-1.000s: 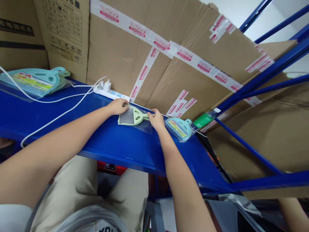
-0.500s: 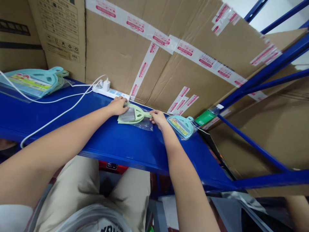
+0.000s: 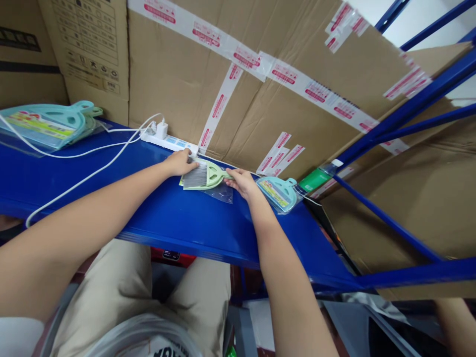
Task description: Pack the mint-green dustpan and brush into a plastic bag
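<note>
A light green hand brush (image 3: pixel 213 175) with grey bristles lies over a matching green dustpan on the blue shelf (image 3: pixel 178 218). My right hand (image 3: pixel 241 182) is closed around the handle end, thumb on top. At the bristle end, my left hand (image 3: pixel 182 162) grips the upper edge of the set, its thumb over the bristles; its other fingers are partly hidden. Beneath and in front of the set is a clear plastic bag (image 3: pixel 223 194). Just right of my right hand lies a bagged light blue dustpan set (image 3: pixel 277 192).
More bagged blue dustpans (image 3: pixel 55 126) lie at the far left. A white power strip (image 3: pixel 169 142) and looping white cable (image 3: pixel 80 184) are behind and left. Large cardboard boxes (image 3: pixel 178 74) wall the back. A green-labelled bottle (image 3: pixel 318 178) leans near blue rack bars (image 3: pixel 386 213) at right.
My right hand has slid left along the handle and wraps more of it. The brush sits slightly differently over the dustpan. My left hand stays at the bristle end.
</note>
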Demonstrator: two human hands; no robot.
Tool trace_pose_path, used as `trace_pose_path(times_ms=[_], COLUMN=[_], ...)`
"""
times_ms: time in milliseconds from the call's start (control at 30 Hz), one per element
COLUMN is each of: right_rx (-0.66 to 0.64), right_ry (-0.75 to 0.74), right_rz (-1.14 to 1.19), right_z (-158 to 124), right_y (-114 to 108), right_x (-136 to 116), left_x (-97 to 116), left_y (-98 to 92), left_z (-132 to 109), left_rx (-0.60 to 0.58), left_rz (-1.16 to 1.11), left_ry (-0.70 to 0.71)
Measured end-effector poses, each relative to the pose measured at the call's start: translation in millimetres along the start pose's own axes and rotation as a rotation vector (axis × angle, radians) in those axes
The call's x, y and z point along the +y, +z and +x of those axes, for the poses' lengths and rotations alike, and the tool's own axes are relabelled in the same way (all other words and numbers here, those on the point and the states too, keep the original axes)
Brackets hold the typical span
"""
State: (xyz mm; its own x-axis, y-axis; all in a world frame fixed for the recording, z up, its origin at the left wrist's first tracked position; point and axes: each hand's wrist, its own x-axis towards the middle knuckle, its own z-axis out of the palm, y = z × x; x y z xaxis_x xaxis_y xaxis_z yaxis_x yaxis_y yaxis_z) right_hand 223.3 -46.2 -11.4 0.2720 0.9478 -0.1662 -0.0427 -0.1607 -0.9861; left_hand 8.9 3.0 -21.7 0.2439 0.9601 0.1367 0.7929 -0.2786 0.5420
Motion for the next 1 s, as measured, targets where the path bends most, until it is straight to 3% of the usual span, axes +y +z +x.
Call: trace_pose_path(times_ms=[167,300,500,600,733,1000], right_rx=[-0.043,-0.018,-0.041,-0.059,-0.062,-0.068], right_ry=[0.047,0.032,-0.128,-0.224,-0.300,-0.386], right_rz=[-0.041,-0.018,0.072,0.099,0.126,0.114], right_z=[0.1,-2.8,-2.8,-4.8,-10.4,-14.4], right_y=[3.4,5.1,-1.7,-4.9,-6.3,-8.6], right_x=[1.4,0.0,-4.3,-7.5,-12.0,-13.8], left_x=[7.8,13.2,9.8,10.3,18.5,25.4], left_y=[7.2,10.4,-0.1,-6.8,-9.7,-12.8], left_z=[-7.1,-11.6,-2.8,-0.9,-5.8,-11.9], left_rx=[-0.006,0.005,0.162,0.125,0.015,0.013], left_rz=[0.156,0.118,-0.261,-0.531,-0.871,-1.021], left_ry=[0.028,0.026,-0.086,-0.125,-0.070,-0.002])
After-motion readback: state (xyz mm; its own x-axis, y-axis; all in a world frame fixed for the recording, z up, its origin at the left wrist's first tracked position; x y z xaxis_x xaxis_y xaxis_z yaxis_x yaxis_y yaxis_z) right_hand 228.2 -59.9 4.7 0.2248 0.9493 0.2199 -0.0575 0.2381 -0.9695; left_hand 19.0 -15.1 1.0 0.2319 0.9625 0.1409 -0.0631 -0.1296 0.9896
